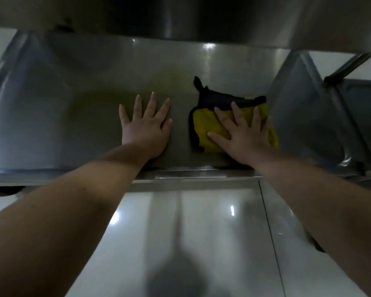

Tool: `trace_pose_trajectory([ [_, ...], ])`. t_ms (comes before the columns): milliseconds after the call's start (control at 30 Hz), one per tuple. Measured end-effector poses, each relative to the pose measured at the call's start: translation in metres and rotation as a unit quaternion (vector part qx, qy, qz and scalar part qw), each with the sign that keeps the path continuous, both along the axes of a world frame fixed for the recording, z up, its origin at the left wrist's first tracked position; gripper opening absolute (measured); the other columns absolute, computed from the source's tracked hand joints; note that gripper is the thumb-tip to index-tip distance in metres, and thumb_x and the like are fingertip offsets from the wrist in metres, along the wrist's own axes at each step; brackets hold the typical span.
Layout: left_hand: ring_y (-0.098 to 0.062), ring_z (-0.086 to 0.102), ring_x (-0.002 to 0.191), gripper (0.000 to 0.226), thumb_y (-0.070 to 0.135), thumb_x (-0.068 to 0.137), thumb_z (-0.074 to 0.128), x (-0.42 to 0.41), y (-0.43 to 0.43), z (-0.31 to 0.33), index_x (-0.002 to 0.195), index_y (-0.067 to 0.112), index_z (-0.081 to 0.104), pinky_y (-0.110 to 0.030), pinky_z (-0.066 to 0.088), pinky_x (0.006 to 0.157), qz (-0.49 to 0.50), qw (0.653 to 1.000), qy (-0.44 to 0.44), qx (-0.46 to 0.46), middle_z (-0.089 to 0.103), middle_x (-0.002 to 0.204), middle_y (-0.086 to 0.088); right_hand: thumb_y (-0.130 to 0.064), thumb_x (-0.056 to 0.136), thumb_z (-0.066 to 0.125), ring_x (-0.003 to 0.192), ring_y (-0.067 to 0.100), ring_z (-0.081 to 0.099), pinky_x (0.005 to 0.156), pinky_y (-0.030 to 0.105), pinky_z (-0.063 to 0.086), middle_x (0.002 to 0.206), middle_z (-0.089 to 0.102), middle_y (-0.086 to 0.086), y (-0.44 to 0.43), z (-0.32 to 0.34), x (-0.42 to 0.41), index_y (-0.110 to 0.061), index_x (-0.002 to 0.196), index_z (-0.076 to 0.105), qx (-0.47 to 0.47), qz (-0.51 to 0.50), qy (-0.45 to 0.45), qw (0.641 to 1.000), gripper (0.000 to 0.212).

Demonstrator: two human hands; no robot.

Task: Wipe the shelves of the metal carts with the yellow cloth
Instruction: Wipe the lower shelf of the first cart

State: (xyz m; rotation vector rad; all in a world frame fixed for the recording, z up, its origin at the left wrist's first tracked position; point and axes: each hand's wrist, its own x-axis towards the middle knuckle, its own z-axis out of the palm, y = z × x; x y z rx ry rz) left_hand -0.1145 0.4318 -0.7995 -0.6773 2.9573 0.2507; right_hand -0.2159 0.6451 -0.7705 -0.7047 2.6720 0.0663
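Yellow cloth (210, 127) with a dark border is lying on the metal shelf (84, 108), pressed flat under the spread right hand (242, 136). Just beside it, the left hand (146, 127) is resting splayed on bare steel. Dim light is obscuring the shelf above.

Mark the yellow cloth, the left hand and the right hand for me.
yellow cloth (204, 127): head view, bare yellow patch near its left edge.
left hand (147, 129): head view, back of the hand.
right hand (244, 140): head view, back of the hand, atop the cloth.
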Motion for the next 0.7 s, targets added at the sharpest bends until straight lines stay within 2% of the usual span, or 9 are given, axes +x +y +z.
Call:
trace_pose_trajectory([
  [100,-0.028,-0.013,0.151,0.055,0.050,0.102,0.010,0.002,-0.002,-0.001,0.155,0.042,-0.004,-0.063,-0.009,0.116,-0.009,1.000,0.008,0.004,-0.011,0.165,0.005,-0.089,0.067,0.002,0.145,0.038,-0.025,0.114,0.060,-0.016,0.158,-0.027,-0.019,0.015,-0.001,0.038,-0.069,0.131,-0.027,0.025,0.043,-0.021,0.999,0.073],
  [200,-0.029,-0.014,0.150,0.056,0.050,0.102,0.009,0.005,-0.001,-0.006,0.155,0.040,-0.005,-0.063,-0.010,0.116,-0.013,1.000,0.019,0.003,-0.011,0.165,0.005,-0.088,0.066,0.003,0.145,0.036,-0.026,0.115,0.058,-0.016,0.157,-0.027,-0.022,0.015,-0.003,0.042,-0.073,0.125,-0.027,0.019,0.053,-0.026,0.998,0.068],
  [400,-0.029,-0.015,0.150,0.058,0.051,0.102,0.010,0.001,-0.005,-0.007,0.156,0.035,-0.005,-0.062,-0.010,0.116,-0.012,0.999,0.029,0.006,-0.012,0.165,0.004,-0.083,0.084,0.016,0.146,0.044,-0.018,0.114,0.062,-0.014,0.161,-0.023,-0.013,-0.046,-0.008,-0.027,-0.065,0.142,-0.012,-0.002,0.045,0.017,0.999,0.067],
  [600,-0.027,-0.013,0.151,0.059,0.052,0.101,0.009,0.003,-0.004,-0.009,0.156,0.036,-0.004,-0.062,-0.009,0.116,-0.008,0.999,0.031,0.000,-0.009,0.165,0.006,-0.083,0.085,0.015,0.145,0.045,-0.019,0.112,0.067,-0.013,0.162,-0.022,-0.008,-0.119,-0.008,-0.070,-0.058,0.147,-0.011,-0.019,-0.041,0.009,0.999,0.072],
  [700,-0.025,-0.012,0.151,0.061,0.051,0.102,0.011,0.004,-0.005,-0.010,0.157,0.030,-0.004,-0.060,-0.009,0.117,-0.001,0.999,0.037,0.001,-0.008,0.165,0.007,-0.084,0.085,0.015,0.145,0.046,-0.017,0.111,0.068,-0.013,0.163,-0.018,-0.007,-0.122,-0.009,-0.067,-0.056,0.149,-0.009,-0.029,-0.042,0.013,0.999,0.074],
])
